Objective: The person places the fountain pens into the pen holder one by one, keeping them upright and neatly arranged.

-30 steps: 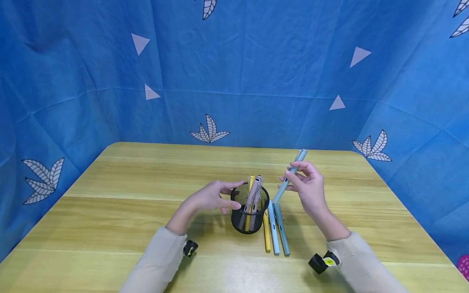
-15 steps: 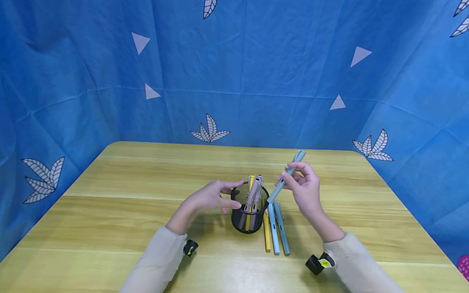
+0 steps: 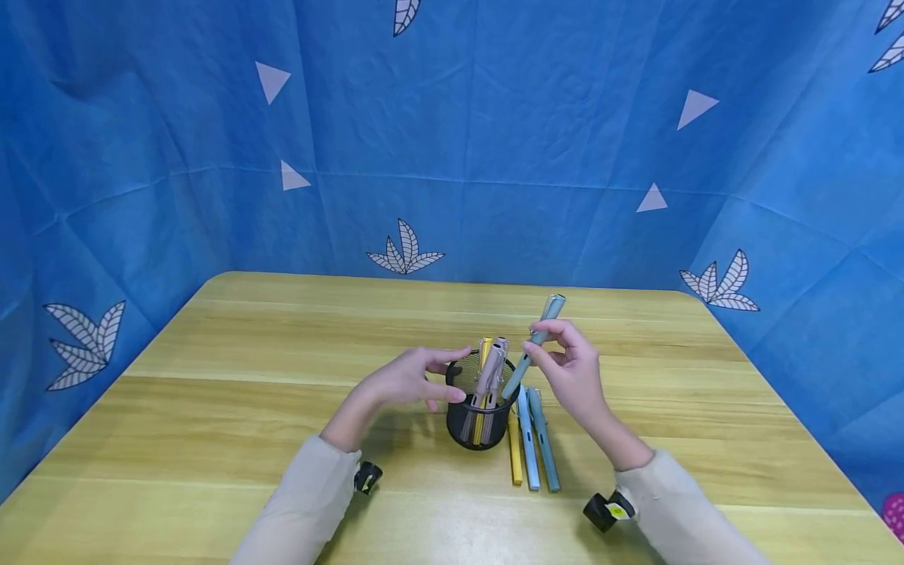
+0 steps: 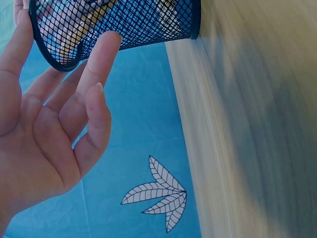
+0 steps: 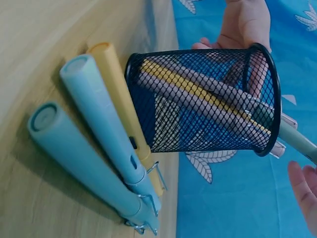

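Observation:
A black mesh pen holder stands upright on the table, with a yellow pen and grayish-lilac pens leaning inside. My left hand steadies it from the left, thumb at the front of the rim and forefinger at the back. Between thumb and fingertips my right hand pinches a blue-green pen, tilted, its lower end inside the rim on the right. In the right wrist view that pen enters the holder's mouth. The left wrist view shows the left fingers against the mesh.
Right of the holder a yellow pen, a light blue pen and a teal pen lie side by side on the wooden table. A blue patterned cloth hangs behind the table.
My right hand has moved left with the blue-green pen, from above the lying pens to the holder, and the pen's lower end has dipped inside the rim. The left hand has stayed put.

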{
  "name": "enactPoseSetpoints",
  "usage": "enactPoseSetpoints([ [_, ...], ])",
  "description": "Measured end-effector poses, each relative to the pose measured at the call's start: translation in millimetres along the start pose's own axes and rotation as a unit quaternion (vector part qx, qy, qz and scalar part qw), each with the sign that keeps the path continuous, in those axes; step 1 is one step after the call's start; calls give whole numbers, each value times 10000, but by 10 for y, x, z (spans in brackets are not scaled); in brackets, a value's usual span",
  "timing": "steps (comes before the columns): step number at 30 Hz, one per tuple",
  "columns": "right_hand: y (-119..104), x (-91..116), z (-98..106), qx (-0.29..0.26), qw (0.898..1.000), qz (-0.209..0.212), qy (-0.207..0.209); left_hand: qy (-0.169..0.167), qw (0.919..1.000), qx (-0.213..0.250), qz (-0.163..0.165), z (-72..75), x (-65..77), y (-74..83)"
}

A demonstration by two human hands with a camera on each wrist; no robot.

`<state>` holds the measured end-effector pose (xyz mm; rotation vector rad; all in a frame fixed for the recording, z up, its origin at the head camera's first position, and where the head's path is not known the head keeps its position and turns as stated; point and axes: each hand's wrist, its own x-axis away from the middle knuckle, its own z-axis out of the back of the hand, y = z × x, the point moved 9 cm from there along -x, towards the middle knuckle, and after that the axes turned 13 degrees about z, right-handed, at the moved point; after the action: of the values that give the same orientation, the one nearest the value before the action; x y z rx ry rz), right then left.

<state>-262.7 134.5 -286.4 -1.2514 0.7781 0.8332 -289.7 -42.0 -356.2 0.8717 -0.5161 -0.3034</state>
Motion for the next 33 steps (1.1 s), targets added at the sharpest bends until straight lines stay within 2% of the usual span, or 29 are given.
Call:
enactPoseSetpoints([
  [5, -61, 8, -75, 348, 9975, 462, -416, 13, 10000, -6, 50, 0, -6, -2],
  [9, -77, 20, -121, 375, 9956, 626, -591, -7, 10000, -8, 35, -4, -12, -4],
  [14, -67, 26, -146, 411, 9959, 474, -652, -4, 10000, -2, -2, 2, -14, -3],
  [23, -273, -45, -193, 776, 9935, 353, -754, -19, 10000, 29, -14, 4, -13, -1],
  [33, -296, -24, -239, 887, 9909, 438, -914, -23, 10000, 34, -20, 1, -8, 3],
])
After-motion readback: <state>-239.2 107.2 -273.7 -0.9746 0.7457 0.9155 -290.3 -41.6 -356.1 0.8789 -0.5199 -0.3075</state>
